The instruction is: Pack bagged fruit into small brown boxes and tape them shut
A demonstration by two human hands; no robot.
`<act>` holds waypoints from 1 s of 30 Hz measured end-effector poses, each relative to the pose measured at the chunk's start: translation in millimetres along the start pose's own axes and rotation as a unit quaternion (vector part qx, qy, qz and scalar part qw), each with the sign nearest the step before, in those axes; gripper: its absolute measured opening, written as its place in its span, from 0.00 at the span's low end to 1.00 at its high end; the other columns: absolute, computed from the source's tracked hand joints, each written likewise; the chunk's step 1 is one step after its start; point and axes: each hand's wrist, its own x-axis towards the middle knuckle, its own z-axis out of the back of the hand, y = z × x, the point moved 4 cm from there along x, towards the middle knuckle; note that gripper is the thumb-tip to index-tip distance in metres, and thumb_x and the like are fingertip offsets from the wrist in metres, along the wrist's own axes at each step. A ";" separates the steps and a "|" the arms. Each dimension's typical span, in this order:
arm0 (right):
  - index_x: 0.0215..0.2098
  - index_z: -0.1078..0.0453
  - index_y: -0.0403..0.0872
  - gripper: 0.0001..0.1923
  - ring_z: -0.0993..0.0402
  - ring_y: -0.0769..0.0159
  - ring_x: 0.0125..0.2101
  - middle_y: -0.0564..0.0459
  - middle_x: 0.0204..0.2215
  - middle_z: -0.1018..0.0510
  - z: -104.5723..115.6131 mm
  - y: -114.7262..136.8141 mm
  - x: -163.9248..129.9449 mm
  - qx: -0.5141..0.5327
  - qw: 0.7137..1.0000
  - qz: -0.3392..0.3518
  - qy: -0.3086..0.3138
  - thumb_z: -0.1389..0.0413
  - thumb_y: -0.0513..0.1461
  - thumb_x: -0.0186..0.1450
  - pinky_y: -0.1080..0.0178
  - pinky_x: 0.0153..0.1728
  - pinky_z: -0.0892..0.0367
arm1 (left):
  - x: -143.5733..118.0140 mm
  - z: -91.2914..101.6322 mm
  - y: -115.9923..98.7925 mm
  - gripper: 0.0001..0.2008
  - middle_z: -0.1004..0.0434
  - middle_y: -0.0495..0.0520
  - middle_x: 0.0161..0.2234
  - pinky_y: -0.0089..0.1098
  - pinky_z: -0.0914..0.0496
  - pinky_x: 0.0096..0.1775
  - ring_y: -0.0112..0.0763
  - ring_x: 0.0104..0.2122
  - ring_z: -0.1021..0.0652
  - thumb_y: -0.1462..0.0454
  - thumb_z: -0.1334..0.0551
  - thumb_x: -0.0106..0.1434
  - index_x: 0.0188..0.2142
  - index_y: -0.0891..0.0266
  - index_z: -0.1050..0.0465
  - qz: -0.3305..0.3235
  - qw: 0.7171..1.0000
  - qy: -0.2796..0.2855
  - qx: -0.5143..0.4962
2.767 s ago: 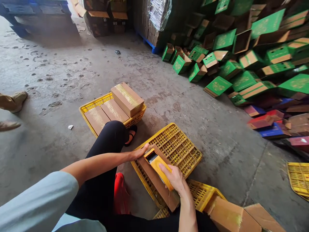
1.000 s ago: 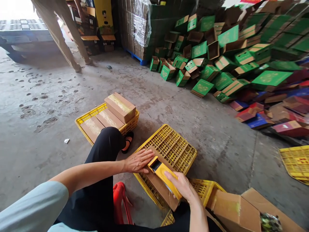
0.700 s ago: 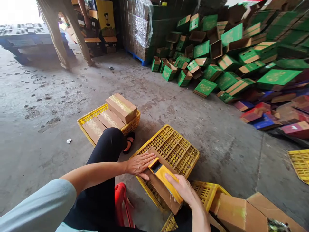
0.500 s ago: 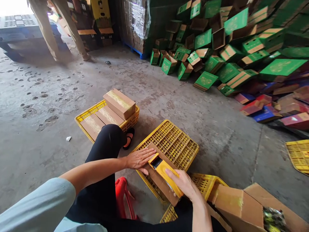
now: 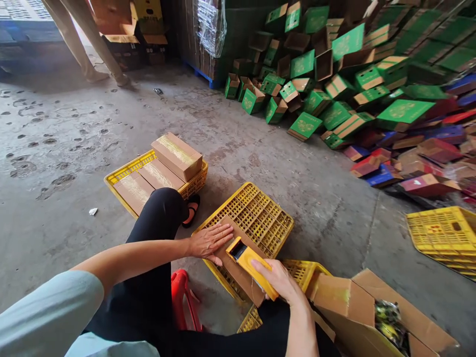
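Step in hand looked like sealing: the left hand point(image 5: 208, 241) lay flat, fingers spread, pinning the near end of a brown carton point(image 5: 238, 270) that rested on an upturned yellow crate point(image 5: 260, 220). The right hand point(image 5: 277, 280) had its grip closed around a yellow tape dispenser point(image 5: 253, 263), whose nose sat on the carton's top face just beside the left fingertips. So carton directly under both hands, dispenser touching it, left hand touching it, nothing airborne.

My read: the tape run was mid-stroke or at one end; I couldn't tell which. The next move would call for steady downward pressure from the left palm so the carton wouldn't slide on the crate's grid while the dispenser ran along the seam.

Nearby: sealed cartons point(image 5: 174, 156) stacked in a second yellow crate point(image 5: 122, 173) on the floor to the left, an open cardboard box point(image 5: 357, 312) at lower right.
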 end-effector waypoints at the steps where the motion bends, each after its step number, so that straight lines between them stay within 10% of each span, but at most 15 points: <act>1: 0.28 0.34 0.49 0.18 0.26 0.64 0.16 0.56 0.17 0.27 -1.1 -0.5 1.3 0.002 1.000 0.000 -0.001 0.39 0.53 0.62 0.65 0.15 0.30 | 1.8 -0.1 -2.6 0.57 0.54 0.76 0.74 0.53 0.51 0.72 0.58 0.75 0.53 0.32 0.46 0.66 0.74 0.77 0.53 -0.003 1.000 0.008 -0.004; 30: 0.29 0.31 0.48 0.20 0.23 0.63 0.18 0.54 0.18 0.23 10.8 -16.5 -19.1 -0.001 0.999 -0.036 -0.001 0.39 0.55 0.62 0.68 0.17 0.30 | 16.7 -0.8 -10.2 0.49 0.51 0.71 0.74 0.48 0.51 0.73 0.51 0.75 0.52 0.37 0.46 0.71 0.75 0.71 0.53 -0.045 0.999 0.017 -0.011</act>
